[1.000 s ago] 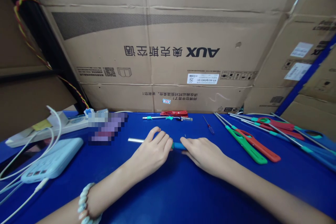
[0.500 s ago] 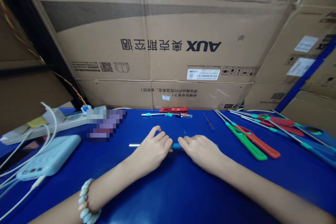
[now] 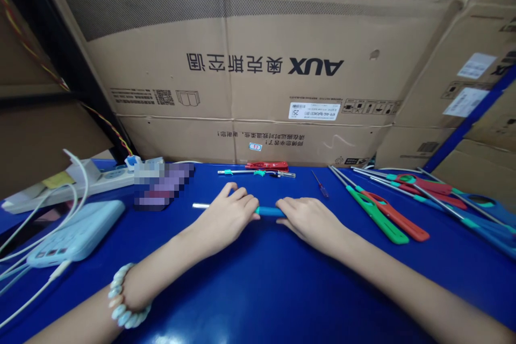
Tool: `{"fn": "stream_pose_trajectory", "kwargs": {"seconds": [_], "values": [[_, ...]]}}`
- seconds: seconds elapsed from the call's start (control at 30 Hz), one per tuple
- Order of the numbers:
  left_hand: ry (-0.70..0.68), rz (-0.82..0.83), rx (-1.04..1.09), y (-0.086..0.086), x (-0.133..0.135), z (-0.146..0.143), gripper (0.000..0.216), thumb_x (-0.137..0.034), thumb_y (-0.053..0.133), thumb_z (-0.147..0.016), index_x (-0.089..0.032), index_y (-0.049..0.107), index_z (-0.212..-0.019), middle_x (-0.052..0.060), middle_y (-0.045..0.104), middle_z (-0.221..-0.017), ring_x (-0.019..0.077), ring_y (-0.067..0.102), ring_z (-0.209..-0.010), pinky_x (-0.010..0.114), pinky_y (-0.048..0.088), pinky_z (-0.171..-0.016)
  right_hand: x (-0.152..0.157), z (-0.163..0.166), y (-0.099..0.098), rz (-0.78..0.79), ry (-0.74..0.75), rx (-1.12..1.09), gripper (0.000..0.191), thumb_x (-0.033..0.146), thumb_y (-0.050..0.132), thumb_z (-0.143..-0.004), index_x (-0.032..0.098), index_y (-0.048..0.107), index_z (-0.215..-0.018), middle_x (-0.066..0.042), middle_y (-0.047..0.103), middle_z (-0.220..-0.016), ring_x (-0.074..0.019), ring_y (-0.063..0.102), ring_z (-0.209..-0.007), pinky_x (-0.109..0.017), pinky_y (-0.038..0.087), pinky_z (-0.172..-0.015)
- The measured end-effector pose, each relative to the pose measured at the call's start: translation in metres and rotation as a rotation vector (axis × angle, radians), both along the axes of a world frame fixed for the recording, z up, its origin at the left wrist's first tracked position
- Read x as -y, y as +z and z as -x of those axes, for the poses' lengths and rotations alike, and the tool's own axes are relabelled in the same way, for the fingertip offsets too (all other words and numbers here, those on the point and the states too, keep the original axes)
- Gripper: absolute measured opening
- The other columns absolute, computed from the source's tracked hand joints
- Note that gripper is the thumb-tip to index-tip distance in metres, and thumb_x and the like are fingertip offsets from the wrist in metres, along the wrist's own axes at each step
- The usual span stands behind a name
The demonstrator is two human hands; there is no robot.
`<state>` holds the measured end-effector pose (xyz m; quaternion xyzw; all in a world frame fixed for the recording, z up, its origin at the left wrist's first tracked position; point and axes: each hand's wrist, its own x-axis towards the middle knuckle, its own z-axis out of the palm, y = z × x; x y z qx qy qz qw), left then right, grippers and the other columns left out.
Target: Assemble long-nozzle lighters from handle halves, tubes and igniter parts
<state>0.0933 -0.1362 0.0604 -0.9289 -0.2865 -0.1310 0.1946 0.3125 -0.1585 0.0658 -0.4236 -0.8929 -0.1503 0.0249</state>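
Both hands are on a blue long-reach lighter [image 3: 269, 211] held sideways above the table. My left hand [image 3: 229, 212] is closed round the metal tube near the green collar, and the tube's silver end pokes out to the left. My right hand [image 3: 312, 220] grips the blue handle from the right, its fingers curled over it and hiding most of that end. Behind the hands lie a loose metal tube [image 3: 242, 172] with green and black parts and a red handle piece [image 3: 266, 166]. A small screwdriver [image 3: 322, 188] rests to the right of these.
Several long-reach lighters lie at the right, among them a green one [image 3: 381, 217] and an orange one [image 3: 403, 220]. At the left are a light-blue power bank [image 3: 80, 231] with white cables, a power strip [image 3: 100, 180] and a blurred purple item [image 3: 171, 185]. A cardboard wall [image 3: 258, 27] stands behind.
Both hands have lifted slightly away from me with the lighter. More of the blue handle now shows between them. The view has shifted a little.
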Motion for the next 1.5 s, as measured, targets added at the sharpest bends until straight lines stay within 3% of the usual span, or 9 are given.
{"fn": "stream_pose_trajectory", "kwargs": {"seconds": [0.17, 0.4, 0.6, 0.83, 1.03, 1.2, 1.33, 1.5], "values": [[0.064, 0.011, 0.012, 0.004, -0.019, 0.018, 0.033, -0.029, 0.028, -0.101, -0.016, 0.051, -0.082, 0.004, 0.057, -0.076, 0.0212, 0.049, -0.075, 0.038, 0.032, -0.08, -0.013, -0.014, 0.007, 0.031, -0.072, -0.053, 0.026, 0.039, 0.05, -0.094, 0.015, 0.055, -0.086, -0.006, 0.068, -0.078, -0.0202, 0.064, -0.066, -0.026, 0.028, -0.053], [0.004, -0.043, -0.019, 0.002, -0.022, 0.019, 0.034, -0.027, 0.028, -0.101, -0.014, 0.051, -0.081, 0.004, 0.055, -0.073, 0.0188, 0.05, -0.068, 0.036, 0.036, -0.081, -0.017, -0.018, 0.007, 0.088, -0.025, -0.07, 0.028, 0.041, 0.047, -0.095, 0.015, 0.055, -0.087, -0.005, 0.068, -0.074, -0.0184, 0.063, -0.061, -0.026, 0.022, -0.051], [0.026, -0.151, -0.019, 0.01, -0.018, 0.018, 0.033, -0.024, 0.03, -0.1, -0.013, 0.052, -0.079, 0.006, 0.058, -0.074, 0.0209, 0.053, -0.071, 0.039, 0.037, -0.082, -0.013, -0.017, 0.009, 0.195, -0.033, -0.187, 0.028, 0.04, 0.045, -0.096, 0.016, 0.055, -0.086, -0.004, 0.064, -0.07, -0.0165, 0.059, -0.06, -0.024, 0.024, -0.052], [-0.005, -0.067, -0.007, 0.014, -0.009, 0.012, 0.025, -0.025, 0.034, -0.099, -0.013, 0.053, -0.089, 0.007, 0.059, -0.083, 0.0225, 0.053, -0.078, 0.041, 0.035, -0.083, -0.015, -0.016, 0.006, 0.347, 0.026, -0.36, 0.032, 0.045, 0.041, -0.096, 0.017, 0.056, -0.087, 0.0, 0.057, -0.066, -0.0148, 0.055, -0.06, -0.022, 0.029, -0.054], [-0.024, -0.022, 0.043, 0.011, -0.013, 0.012, 0.025, -0.022, 0.033, -0.1, -0.014, 0.054, -0.089, 0.003, 0.061, -0.078, 0.0184, 0.055, -0.071, 0.037, 0.034, -0.081, -0.016, -0.016, 0.006, 0.385, 0.045, -0.369, 0.027, 0.042, 0.047, -0.095, 0.017, 0.058, -0.09, -0.002, 0.063, -0.074, -0.0166, 0.06, -0.067, -0.022, 0.034, -0.059], [0.013, 0.031, 0.065, 0.011, -0.024, 0.024, 0.022, -0.027, 0.041, -0.098, -0.015, 0.056, -0.088, 0.002, 0.063, -0.079, 0.0178, 0.058, -0.074, 0.037, 0.032, -0.084, -0.016, -0.016, 0.01, 0.392, -0.036, -0.353, 0.024, 0.031, 0.044, -0.097, 0.015, 0.057, -0.086, -0.002, 0.064, -0.067, -0.015, 0.06, -0.059, -0.021, 0.035, -0.057], [-0.009, 0.048, 0.077, 0.009, -0.024, 0.023, 0.024, -0.029, 0.041, -0.099, -0.015, 0.058, -0.088, 0.001, 0.063, -0.077, 0.0167, 0.058, -0.072, 0.036, 0.031, -0.085, -0.015, -0.019, 0.014, 0.38, 0.005, -0.311, 0.025, 0.034, 0.044, -0.097, 0.016, 0.057, -0.085, -0.002, 0.064, -0.064, -0.0155, 0.062, -0.06, -0.021, 0.036, -0.057], [-0.066, -0.012, 0.091, 0.003, -0.017, 0.015, 0.027, -0.028, 0.039, -0.099, -0.014, 0.059, -0.086, 0.002, 0.063, -0.074, 0.0172, 0.057, -0.069, 0.035, 0.033, -0.081, -0.01, -0.017, 0.011, 0.278, -0.003, -0.146, 0.019, 0.034, 0.051, -0.093, 0.016, 0.057, -0.092, -0.008, 0.069, -0.082, -0.0214, 0.066, -0.074, -0.025, 0.036, -0.059]]}}
